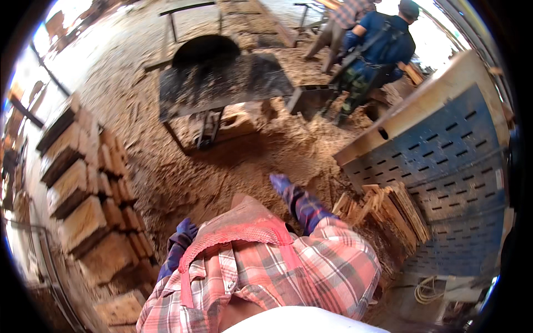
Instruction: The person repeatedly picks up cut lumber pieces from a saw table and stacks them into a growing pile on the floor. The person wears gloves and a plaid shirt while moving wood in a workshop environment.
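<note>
My left hand [187,228], in a dark blue-purple glove, hangs low beside my red apron [244,219]. Its fingers look loosely apart, and nothing shows in them. My right hand [280,182], gloved alike, reaches forward over the sawdust-covered ground [250,172]. Blur hides how its fingers are set, and no held thing can be made out. Ahead of both hands stands a dark metal saw table [227,83] strewn with sawdust, a round black part [205,49] at its far edge. Neither hand touches it.
Stacked timber blocks [83,225] line my left. Wood slabs [391,216] lean at the right beside a big blue slotted metal panel [444,150]. Two people work at the far right, one in a dark blue shirt [383,41]. A coiled cord [428,291] lies near lower right.
</note>
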`<state>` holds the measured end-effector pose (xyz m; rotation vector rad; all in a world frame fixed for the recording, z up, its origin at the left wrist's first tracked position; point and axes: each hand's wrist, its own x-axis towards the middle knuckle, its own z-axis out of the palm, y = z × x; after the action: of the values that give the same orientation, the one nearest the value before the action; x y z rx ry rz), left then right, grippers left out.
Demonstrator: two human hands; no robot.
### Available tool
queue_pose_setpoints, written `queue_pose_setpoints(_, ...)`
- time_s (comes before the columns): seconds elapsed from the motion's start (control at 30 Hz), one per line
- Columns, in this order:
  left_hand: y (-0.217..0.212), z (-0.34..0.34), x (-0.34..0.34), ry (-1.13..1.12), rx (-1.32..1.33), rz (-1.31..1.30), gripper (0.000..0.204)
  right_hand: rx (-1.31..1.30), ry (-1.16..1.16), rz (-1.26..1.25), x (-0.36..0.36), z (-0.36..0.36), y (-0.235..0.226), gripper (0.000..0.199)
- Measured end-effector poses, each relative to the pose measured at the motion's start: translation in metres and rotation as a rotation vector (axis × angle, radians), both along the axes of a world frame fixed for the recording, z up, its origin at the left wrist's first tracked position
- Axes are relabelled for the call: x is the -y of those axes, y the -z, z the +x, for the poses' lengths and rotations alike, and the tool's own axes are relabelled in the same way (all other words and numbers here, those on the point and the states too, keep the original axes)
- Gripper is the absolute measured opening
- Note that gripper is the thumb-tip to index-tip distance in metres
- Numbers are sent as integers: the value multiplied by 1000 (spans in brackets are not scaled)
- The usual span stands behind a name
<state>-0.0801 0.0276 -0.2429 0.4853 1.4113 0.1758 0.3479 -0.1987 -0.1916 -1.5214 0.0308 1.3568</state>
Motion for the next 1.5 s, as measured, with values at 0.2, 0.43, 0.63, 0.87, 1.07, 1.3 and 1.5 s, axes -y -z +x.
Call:
queue_pose_setpoints(0.2, -40, 167, 0, 595, 248, 193, 46, -91, 64, -101, 119, -23, 40, 26)
queue_pose_setpoints(0.43, -66, 266, -32, 914, 547, 218, 23, -820, 367, 651, 148, -5, 132, 19)
queue_pose_setpoints(0.63, -167, 430, -25, 1115, 656, 1281, 23, 126, 512, 186, 216, -133, 127, 14)
queue_pose_setpoints(0.87, -138, 579, -123, 1686, 44, 1678, 79, -297, 1150, -266, 200, -339, 65, 26)
queue_pose_setpoints(1.07, -100, 611, -159, 1774, -40, 2307, 85, -502, 1438, -316, 133, -277, 33, 33)
queue_pose_setpoints(1.3, -85, 616, -168, 1672, 54, 2357, 79, -121, 1265, -254, 93, -82, 10, 35)
queue_pose_setpoints(1.5, -74, 637, -188, 1768, 117, 2281, 84, -261, 1363, -41, 145, -133, 72, 35)
